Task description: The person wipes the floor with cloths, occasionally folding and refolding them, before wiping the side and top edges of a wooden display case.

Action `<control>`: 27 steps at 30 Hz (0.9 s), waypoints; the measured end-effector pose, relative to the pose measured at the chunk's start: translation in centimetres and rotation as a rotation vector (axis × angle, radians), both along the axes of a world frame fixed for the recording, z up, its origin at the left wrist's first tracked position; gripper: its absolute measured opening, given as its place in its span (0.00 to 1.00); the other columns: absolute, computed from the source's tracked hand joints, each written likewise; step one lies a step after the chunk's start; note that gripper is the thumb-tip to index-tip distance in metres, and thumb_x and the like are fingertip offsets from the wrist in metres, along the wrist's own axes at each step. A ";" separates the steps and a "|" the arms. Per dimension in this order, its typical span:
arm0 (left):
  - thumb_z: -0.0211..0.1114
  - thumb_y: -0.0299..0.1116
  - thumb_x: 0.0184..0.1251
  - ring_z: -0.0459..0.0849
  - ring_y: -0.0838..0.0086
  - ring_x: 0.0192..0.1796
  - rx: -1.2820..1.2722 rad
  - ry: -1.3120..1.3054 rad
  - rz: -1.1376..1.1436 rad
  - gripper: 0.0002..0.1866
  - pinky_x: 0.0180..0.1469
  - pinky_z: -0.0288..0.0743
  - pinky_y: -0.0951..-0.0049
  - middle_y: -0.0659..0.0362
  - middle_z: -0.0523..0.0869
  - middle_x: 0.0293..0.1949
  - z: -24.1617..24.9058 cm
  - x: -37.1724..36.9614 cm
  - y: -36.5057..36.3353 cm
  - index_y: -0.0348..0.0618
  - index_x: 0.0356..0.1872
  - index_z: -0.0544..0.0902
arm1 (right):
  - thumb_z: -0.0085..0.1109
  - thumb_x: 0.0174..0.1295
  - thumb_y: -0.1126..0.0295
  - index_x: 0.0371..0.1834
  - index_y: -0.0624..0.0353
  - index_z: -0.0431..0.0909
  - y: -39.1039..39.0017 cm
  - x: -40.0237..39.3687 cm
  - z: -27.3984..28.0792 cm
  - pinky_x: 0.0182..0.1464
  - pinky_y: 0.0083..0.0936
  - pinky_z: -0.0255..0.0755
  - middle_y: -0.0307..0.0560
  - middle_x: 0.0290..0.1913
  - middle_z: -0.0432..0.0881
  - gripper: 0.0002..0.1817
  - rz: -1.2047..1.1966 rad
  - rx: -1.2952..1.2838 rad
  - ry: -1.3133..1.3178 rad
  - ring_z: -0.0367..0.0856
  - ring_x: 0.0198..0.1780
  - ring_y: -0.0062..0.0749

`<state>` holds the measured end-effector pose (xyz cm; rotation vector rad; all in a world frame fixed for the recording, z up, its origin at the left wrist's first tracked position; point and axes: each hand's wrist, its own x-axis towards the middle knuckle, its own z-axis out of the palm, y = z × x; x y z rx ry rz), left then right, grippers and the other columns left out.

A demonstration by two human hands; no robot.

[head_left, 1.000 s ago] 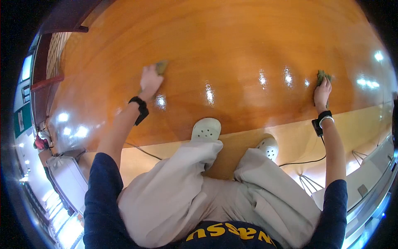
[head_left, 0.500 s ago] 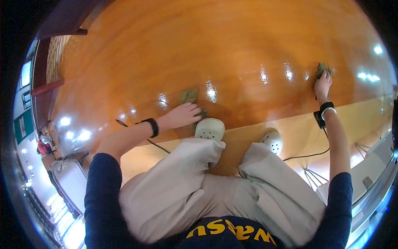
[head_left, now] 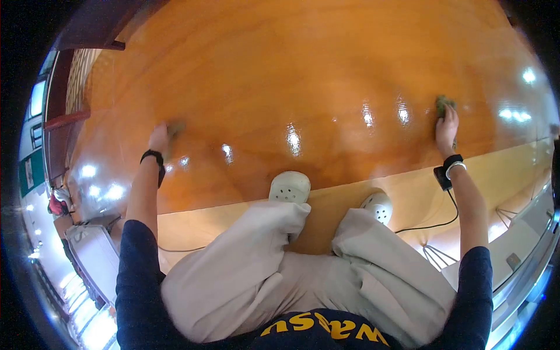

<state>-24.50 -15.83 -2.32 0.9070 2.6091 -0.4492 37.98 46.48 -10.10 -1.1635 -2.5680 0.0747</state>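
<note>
Out to the left, my left hand [head_left: 158, 139] presses a green cloth [head_left: 177, 127] against the glossy orange-brown wooden surface [head_left: 303, 76]. Motion blurs both that hand and its cloth. On the far right my right hand [head_left: 447, 127] is closed over another crumpled green cloth [head_left: 444, 104], which touches the same surface. Its fingers are bent over the near side of the cloth. Each wrist wears a black band, and a black cable runs down from a small box at the right wrist.
Between my arms, my pale clogs [head_left: 290, 186] stand at the near edge of the glossy surface, beside a lighter tan strip [head_left: 227, 219]. Dark wooden furniture [head_left: 87, 26] rises at the upper left. White units [head_left: 96, 254] stand at the left, with a pale panel [head_left: 504, 248] at the right.
My left hand has swept its cloth far to the left, from beside the left clog. My right hand and its cloth have shifted slightly left.
</note>
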 end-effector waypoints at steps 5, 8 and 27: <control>0.57 0.37 0.59 0.75 0.51 0.52 0.348 0.047 -0.113 0.22 0.53 0.70 0.56 0.45 0.76 0.49 -2.4 6.3 16.3 0.42 0.54 0.70 | 0.46 0.54 0.80 0.61 0.62 0.64 -12.3 -7.3 5.7 0.69 0.39 0.51 0.57 0.65 0.63 0.27 0.669 -0.337 -0.160 0.58 0.67 0.50; 0.58 0.33 0.59 0.72 0.53 0.55 0.449 -0.080 -0.318 0.22 0.57 0.67 0.58 0.47 0.74 0.51 -0.3 12.2 25.6 0.41 0.55 0.68 | 0.45 0.62 0.71 0.55 0.63 0.70 -21.6 -10.1 5.5 0.68 0.38 0.54 0.56 0.61 0.66 0.18 1.154 -0.468 -0.031 0.61 0.66 0.47; 0.60 0.24 0.52 0.72 0.57 0.53 0.478 -0.208 -0.695 0.17 0.52 0.71 0.61 0.55 0.73 0.50 0.3 12.8 24.0 0.48 0.46 0.73 | 0.46 0.52 0.80 0.59 0.64 0.65 3.5 1.5 2.3 0.66 0.39 0.55 0.60 0.62 0.65 0.26 -0.139 -0.159 -0.155 0.62 0.63 0.51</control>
